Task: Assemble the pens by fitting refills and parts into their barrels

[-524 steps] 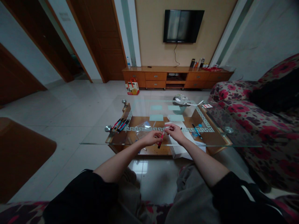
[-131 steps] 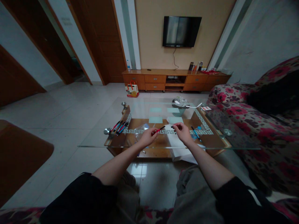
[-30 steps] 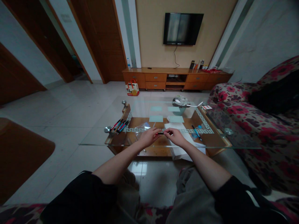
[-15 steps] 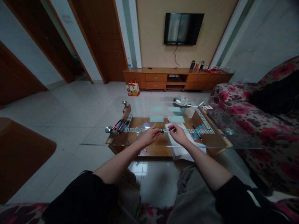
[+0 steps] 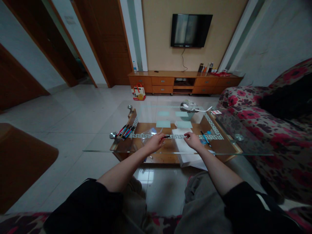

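Note:
My left hand is closed around a dark pen, whose black end sticks out to the right above the glass tabletop. To the right of it, apart from the pen, my right hand has its fingers curled together in a pinch. Whatever those fingers may hold is too small to make out. Several pens lie in a bunch on the left of the table. One blue and black pen lies by itself, right of my right hand.
The glass coffee table has a wooden lower part. Under the glass, white paper and clear plastic packaging show. A green basket stands beyond. A floral sofa is at the right, a TV cabinet at the back.
My right hand has moved to the right, away from the pen in my left hand. The left hand has stayed nearly in place, and more of the pen's end shows.

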The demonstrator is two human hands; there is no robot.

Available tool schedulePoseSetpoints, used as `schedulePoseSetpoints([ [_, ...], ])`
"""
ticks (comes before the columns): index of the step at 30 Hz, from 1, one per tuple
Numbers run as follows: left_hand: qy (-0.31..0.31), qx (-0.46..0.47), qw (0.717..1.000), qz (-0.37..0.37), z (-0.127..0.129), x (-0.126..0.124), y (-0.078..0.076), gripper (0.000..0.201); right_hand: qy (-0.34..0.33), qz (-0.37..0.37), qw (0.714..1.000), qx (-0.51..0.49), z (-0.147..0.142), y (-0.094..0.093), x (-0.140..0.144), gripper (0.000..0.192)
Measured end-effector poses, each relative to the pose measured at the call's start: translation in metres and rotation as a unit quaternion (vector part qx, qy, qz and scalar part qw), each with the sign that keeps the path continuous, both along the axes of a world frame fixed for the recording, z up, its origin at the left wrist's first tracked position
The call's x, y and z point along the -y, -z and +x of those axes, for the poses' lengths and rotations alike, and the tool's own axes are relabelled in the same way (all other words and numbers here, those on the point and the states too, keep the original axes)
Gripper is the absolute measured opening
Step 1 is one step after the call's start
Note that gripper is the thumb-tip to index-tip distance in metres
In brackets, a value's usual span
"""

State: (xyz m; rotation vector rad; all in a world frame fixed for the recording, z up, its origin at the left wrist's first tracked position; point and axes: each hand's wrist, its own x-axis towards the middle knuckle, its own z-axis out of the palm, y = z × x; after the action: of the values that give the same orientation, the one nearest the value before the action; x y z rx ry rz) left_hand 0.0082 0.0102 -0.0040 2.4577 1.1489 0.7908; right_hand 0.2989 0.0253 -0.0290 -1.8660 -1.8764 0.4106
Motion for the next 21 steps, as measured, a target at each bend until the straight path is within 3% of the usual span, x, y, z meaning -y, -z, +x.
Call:
schedulePoseSetpoints([
  [7,0.005,0.004,1.0,-0.006,0.0,0.0,0.003,0.022,0.009,-0.032,0.999,-0.013,-0.001,0.001,0.001,0.019],
  [14,0.015,0.014,1.0,-0.005,0.0,-0.002,0.005,0.025,0.021,0.001,0.999,-0.032,0.0,0.002,-0.001,0.014],
  [18,0.009,0.005,1.0,-0.009,0.0,-0.001,0.005,0.026,0.033,0.027,0.995,-0.088,-0.009,-0.007,0.002,0.013],
  [21,0.0,-0.01,1.0,-0.016,0.0,0.002,0.003,0.026,0.001,0.036,0.983,-0.178,-0.023,-0.014,0.005,0.012],
])
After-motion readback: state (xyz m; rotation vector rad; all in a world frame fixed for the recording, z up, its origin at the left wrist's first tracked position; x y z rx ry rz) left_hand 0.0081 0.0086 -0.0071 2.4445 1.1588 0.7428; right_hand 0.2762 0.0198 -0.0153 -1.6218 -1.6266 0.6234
